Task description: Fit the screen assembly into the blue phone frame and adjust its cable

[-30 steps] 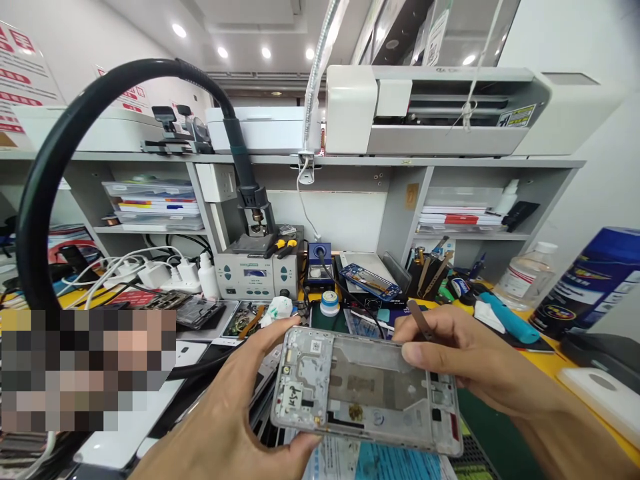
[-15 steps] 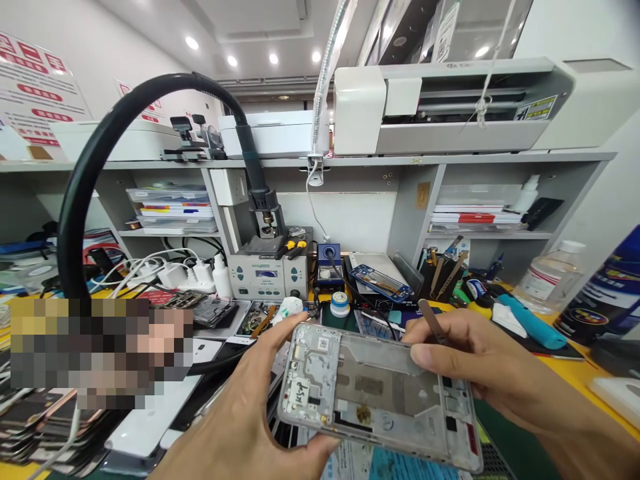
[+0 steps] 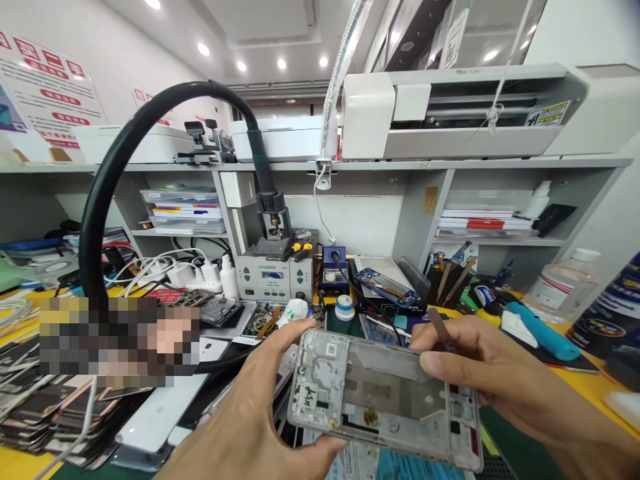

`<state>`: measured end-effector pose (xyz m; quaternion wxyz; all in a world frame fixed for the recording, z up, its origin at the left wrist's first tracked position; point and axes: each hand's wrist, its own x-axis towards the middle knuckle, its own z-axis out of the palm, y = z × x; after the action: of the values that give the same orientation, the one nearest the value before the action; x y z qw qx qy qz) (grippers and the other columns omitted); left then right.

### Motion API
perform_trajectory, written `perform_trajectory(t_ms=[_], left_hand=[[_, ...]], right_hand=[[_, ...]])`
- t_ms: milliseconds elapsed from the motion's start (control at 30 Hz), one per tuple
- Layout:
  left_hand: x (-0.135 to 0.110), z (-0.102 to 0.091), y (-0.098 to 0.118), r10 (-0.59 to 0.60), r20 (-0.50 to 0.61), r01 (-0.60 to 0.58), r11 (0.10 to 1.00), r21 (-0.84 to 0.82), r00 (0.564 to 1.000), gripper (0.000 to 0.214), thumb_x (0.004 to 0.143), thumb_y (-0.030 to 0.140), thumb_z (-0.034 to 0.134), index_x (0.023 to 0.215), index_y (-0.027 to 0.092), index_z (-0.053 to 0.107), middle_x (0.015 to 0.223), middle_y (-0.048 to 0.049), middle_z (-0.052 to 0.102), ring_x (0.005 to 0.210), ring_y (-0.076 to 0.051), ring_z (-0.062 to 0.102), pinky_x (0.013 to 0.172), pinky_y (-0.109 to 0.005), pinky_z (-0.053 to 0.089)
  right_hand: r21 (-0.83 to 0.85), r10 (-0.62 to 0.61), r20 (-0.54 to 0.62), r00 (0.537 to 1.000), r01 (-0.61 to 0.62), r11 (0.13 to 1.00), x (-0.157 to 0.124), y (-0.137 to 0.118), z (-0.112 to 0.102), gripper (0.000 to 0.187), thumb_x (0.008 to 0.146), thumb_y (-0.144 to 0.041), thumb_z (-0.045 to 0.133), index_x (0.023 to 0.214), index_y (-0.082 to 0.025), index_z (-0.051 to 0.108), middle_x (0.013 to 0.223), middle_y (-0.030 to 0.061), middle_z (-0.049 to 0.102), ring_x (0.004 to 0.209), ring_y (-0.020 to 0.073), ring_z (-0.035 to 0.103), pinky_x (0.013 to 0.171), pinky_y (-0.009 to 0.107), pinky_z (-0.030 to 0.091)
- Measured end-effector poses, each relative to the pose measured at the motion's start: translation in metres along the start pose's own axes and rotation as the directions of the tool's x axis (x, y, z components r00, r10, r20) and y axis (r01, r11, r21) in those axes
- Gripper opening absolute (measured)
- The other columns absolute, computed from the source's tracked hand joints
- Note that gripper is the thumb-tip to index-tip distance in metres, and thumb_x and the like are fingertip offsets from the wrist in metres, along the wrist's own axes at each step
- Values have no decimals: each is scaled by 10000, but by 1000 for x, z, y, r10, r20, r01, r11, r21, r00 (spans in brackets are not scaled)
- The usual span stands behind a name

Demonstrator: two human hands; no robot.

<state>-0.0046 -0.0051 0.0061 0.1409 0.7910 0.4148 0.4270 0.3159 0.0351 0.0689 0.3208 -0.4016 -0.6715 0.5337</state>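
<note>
A bare silver-grey phone frame (image 3: 395, 400) is tilted up in front of me, its inner side facing me, with handwriting on a white patch at its left end. My left hand (image 3: 255, 413) clasps the left end, thumb below and a finger along the top edge. At the upper right edge, my right hand (image 3: 475, 353) is closed, its thumb on the frame's inner face. A thin, flat brownish metal tool (image 3: 441, 330) sticks up from between the right fingers; its lower part is hidden. The other right fingers are behind the frame.
Behind stand a hot-air station (image 3: 274, 277) with a thick black hose (image 3: 93, 220), a small round jar (image 3: 345, 307) and a blue phone frame (image 3: 387, 285). Stacked phone parts (image 3: 65, 420) lie left. A clear bottle (image 3: 565, 283) and a tool holder (image 3: 450, 280) stand right.
The view has shifted slightly, so the whole bench appears a little further right and lower. Both hands keep nearly the same hold on the phone frame.
</note>
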Motion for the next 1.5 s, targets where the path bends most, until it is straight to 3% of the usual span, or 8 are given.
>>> perform_trajectory(t_ms=[300, 433, 633, 933, 1133, 1300, 1400, 1500], left_hand=[[3, 0, -2, 95, -44, -94, 995, 29, 994, 1059, 757, 353, 889, 1610, 415, 265, 1506, -141, 590, 1359, -441, 641, 1117, -699, 555], [2, -1, -3, 73, -16, -73, 997, 12, 997, 1064, 774, 403, 885, 1623, 418, 243, 1549, -131, 567, 1402, -430, 614, 1164, -662, 530], [3, -2, 0, 57, -5, -57, 998, 4, 998, 1061, 769, 430, 879, 1621, 427, 247, 1544, -105, 580, 1399, -402, 623, 1180, -614, 531], [4, -1, -8, 53, -4, -53, 998, -19, 999, 1076, 776, 567, 896, 1626, 434, 251, 1567, -146, 556, 1418, -456, 593, 1149, -739, 500], [4, -2, -9, 47, -2, -47, 998, -40, 999, 1073, 758, 614, 908, 1614, 469, 277, 1564, -128, 566, 1406, -452, 603, 1142, -742, 505], [2, -7, -13, -23, 31, 27, 992, -125, 999, 1109, 690, 572, 976, 1593, 509, 334, 1611, -74, 545, 1470, -428, 545, 1220, -684, 447], [5, -8, -10, -115, 90, 136, 950, -281, 989, 1029, 685, 562, 983, 1555, 416, 454, 1601, -92, 556, 1481, -408, 530, 1262, -615, 408], [12, -7, -3, -154, 136, 203, 835, -512, 979, 931, 715, 548, 966, 1498, 293, 531, 1513, -141, 622, 1415, -398, 584, 1241, -572, 426]], right_hand=[[-3, -17, -5, 1000, 17, 1000, -1, 0, -1, 332, 884, -571, 812, 875, -241, 782, 856, 4, 617, 817, 196, 520, 723, 311, 392], [-4, -6, -8, 1000, 6, 1000, 0, 3, -1, 368, 869, -592, 813, 872, -226, 772, 850, 8, 614, 790, 187, 521, 703, 306, 395], [15, 105, -19, 994, -105, 994, 6, 5, 0, 499, 778, -687, 835, 872, -206, 741, 752, -11, 533, 640, 137, 414, 568, 277, 262], [122, 109, 22, 994, -111, 986, 10, -4, 5, 457, 775, -603, 897, 790, -174, 737, 724, -13, 538, 636, 109, 415, 535, 248, 241], [173, 116, 30, 993, -120, 978, 10, -6, 7, 439, 766, -567, 923, 782, -164, 750, 669, -31, 523, 558, 68, 355, 462, 224, 175], [195, 186, 28, 982, -188, 963, 11, -5, 5, 500, 698, -599, 954, 762, -157, 727, 622, -53, 490, 499, 43, 312, 427, 209, 145], [213, 269, 6, 963, -265, 941, 13, 0, 5, 545, 655, -632, 958, 764, -166, 696, 628, -48, 515, 492, 53, 369, 433, 210, 180], [225, 298, 7, 954, -292, 929, 15, 6, 7, 524, 680, -630, 928, 765, -179, 677, 640, -47, 530, 499, 60, 391, 454, 213, 218]])
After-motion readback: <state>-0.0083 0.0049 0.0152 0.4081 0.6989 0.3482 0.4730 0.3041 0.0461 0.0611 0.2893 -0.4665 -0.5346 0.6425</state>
